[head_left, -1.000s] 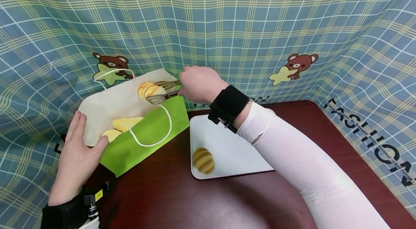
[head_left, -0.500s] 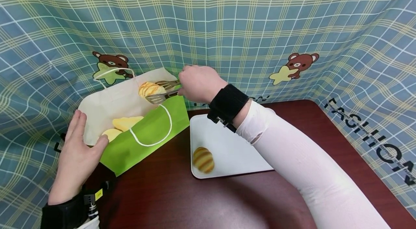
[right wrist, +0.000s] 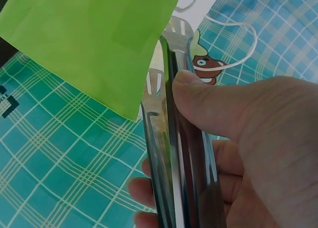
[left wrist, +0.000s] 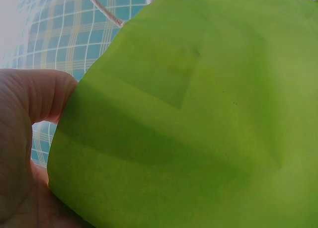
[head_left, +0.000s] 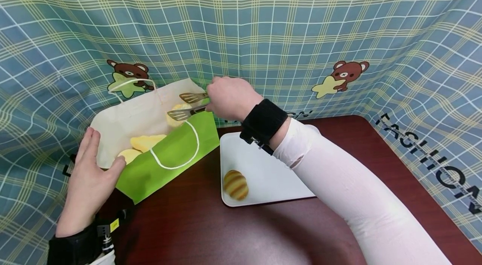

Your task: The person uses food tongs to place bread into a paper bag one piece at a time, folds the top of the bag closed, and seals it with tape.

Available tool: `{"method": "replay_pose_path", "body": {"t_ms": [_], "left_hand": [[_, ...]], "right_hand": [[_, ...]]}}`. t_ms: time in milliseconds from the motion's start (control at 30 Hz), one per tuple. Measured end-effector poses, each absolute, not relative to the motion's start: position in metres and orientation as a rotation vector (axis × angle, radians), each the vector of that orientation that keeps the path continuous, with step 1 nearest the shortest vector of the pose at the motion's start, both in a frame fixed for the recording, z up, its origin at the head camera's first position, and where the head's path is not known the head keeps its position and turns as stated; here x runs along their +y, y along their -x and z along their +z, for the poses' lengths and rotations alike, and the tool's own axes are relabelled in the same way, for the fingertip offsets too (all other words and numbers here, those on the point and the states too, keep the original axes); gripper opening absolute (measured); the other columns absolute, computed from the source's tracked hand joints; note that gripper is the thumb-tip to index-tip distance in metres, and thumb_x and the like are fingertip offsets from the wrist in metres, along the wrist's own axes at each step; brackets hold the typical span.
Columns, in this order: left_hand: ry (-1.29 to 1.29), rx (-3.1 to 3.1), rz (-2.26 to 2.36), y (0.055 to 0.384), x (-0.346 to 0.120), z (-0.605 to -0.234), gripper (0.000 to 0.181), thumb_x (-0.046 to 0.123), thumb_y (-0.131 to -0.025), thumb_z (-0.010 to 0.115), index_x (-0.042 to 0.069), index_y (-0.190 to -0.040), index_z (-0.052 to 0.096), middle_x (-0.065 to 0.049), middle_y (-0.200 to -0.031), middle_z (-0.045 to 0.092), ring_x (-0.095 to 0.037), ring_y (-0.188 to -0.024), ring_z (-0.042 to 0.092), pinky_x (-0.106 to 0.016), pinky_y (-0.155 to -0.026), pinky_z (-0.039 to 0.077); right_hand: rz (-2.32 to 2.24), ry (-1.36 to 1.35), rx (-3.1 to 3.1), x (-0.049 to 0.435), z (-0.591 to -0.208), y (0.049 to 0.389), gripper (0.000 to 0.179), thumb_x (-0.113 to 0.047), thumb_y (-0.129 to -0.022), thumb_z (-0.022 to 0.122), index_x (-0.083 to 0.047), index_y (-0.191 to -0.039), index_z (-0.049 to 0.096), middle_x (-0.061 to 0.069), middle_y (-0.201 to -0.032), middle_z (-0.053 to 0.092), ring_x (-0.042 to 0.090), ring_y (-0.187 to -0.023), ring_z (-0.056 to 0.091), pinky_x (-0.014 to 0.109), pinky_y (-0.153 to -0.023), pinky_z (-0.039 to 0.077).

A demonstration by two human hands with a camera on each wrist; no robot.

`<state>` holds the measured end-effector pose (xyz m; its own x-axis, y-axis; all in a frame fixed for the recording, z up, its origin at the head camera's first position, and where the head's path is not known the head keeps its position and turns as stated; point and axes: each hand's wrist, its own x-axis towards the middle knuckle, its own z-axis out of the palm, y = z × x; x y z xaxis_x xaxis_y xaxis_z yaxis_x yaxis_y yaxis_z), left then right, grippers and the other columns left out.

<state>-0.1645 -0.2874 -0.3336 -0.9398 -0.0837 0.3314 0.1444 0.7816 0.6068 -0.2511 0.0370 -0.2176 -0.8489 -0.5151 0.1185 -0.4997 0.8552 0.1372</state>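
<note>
In the head view my right hand (head_left: 233,98) grips metal tongs (head_left: 186,113), their slotted ends apart over the mouth of a green paper bag (head_left: 165,164) with a pale lining. A yellow bread roll (head_left: 174,120) lies lower, inside the bag and partly behind one tong end. More yellow bread (head_left: 147,143) shows inside at the left. My left hand (head_left: 90,173) rests along the bag's left side, fingers straight and thumb at the front edge. The right wrist view shows my thumb pressing the tongs (right wrist: 181,138), fingers curled on the far side.
A white tray (head_left: 271,177) stands right of the bag on the dark wooden table (head_left: 180,231), partly under my right arm. On it lies a striped brown bun (head_left: 235,185). Checked cloth (head_left: 241,26) hangs behind and at both sides. White cord handles (head_left: 177,168) loop from the bag.
The tongs have spread apart and let go of the striped bread roll, which has dropped down into the bag. Both hands have stayed nearly in place.
</note>
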Motion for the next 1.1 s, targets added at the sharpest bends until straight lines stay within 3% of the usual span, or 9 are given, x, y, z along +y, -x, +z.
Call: {"method": "replay_pose_path", "body": {"t_ms": [367,533,767,900,1100], "left_hand": [[0.050,-2.622,-0.936,0.164,-0.288,-0.335,0.078,0.027,-0.092,0.054,0.011,-0.152,0.007,0.003,-0.159,-0.001,-0.028,-0.146,0.001,-0.063,-0.107,0.016],[0.049,-2.624,-0.948,0.164,-0.288,-0.335,0.078,0.028,-0.092,0.054,0.011,-0.152,0.007,0.003,-0.159,-0.002,-0.028,-0.146,0.001,-0.063,-0.107,0.015],[0.048,-2.627,-0.963,0.163,-0.289,-0.335,0.077,0.029,-0.093,0.053,0.014,-0.152,0.006,0.006,-0.159,-0.003,-0.026,-0.146,-0.001,-0.061,-0.109,0.014],[0.050,-2.628,-0.956,0.164,-0.289,-0.335,0.078,0.028,-0.092,0.053,0.014,-0.152,0.006,0.005,-0.159,-0.003,-0.026,-0.146,-0.001,-0.061,-0.109,0.014],[0.052,-2.626,-0.952,0.164,-0.289,-0.335,0.078,0.026,-0.092,0.054,0.012,-0.152,0.006,0.004,-0.159,-0.003,-0.028,-0.145,0.000,-0.061,-0.109,0.013]], "right_hand": [[-0.083,-0.754,-2.809,0.043,-0.231,0.247,0.041,-0.047,-0.092,0.054,-0.013,-0.114,0.061,0.000,-0.101,0.054,0.017,-0.091,0.055,0.034,-0.074,0.051],[0.011,-0.742,-2.763,0.054,-0.238,0.241,0.047,-0.048,-0.093,0.051,-0.011,-0.121,0.057,0.002,-0.109,0.055,0.018,-0.098,0.056,0.035,-0.081,0.050],[0.211,-0.684,-2.678,0.087,-0.248,0.223,0.059,-0.049,-0.093,0.050,-0.009,-0.135,0.048,0.005,-0.120,0.055,0.019,-0.102,0.056,0.037,-0.085,0.050],[0.311,-0.628,-2.663,0.110,-0.260,0.208,0.060,-0.050,-0.093,0.051,-0.011,-0.137,0.046,0.004,-0.116,0.055,0.017,-0.097,0.054,0.037,-0.083,0.048],[0.367,-0.546,-2.652,0.144,-0.290,0.183,0.058,-0.050,-0.092,0.053,-0.013,-0.136,0.048,0.003,-0.118,0.056,0.017,-0.102,0.055,0.038,-0.084,0.049]]}}
